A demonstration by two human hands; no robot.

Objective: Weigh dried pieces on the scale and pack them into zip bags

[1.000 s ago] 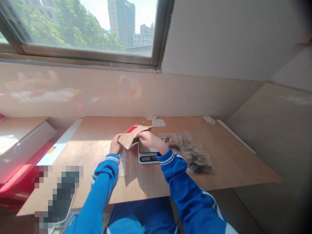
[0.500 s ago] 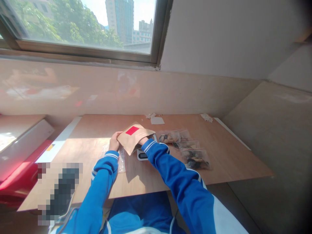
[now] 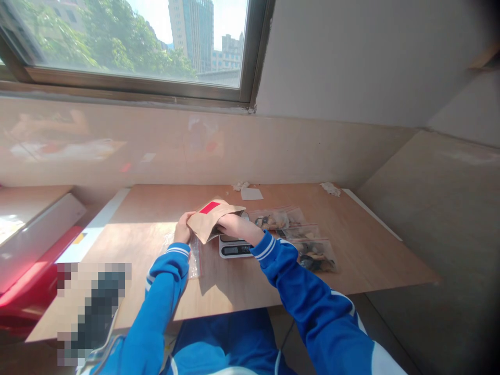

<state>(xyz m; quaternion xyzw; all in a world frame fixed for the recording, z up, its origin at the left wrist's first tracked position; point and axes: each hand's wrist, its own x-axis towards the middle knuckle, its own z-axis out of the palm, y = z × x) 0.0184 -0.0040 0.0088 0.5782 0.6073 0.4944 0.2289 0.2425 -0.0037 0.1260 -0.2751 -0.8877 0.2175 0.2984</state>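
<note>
A brown kraft paper bag [image 3: 205, 223] with a red patch hangs tilted over the table, its mouth facing right. My left hand [image 3: 183, 228] is closed on the bag's left end. At the bag's mouth is my right hand [image 3: 236, 226], its fingers inside and hidden by the paper. Whether those fingers hold anything cannot be seen. Below the right hand stands a small white digital scale [image 3: 236, 251], partly covered by the hand and bag. A clear plastic bag [image 3: 194, 265] lies flat under my left wrist.
Several clear zip bags with dark and tan dried pieces [image 3: 314, 255] lie right of the scale. White paper [image 3: 252, 194] and crumpled tissues [image 3: 330, 189] are at the table's back. A pixelated dark object [image 3: 99, 307] lies at the front left, near a red chair [image 3: 35, 286].
My right hand has drawn back to the right, so its back and wrist now show outside the bag. The bag has tipped slightly, and more of the scale is visible.
</note>
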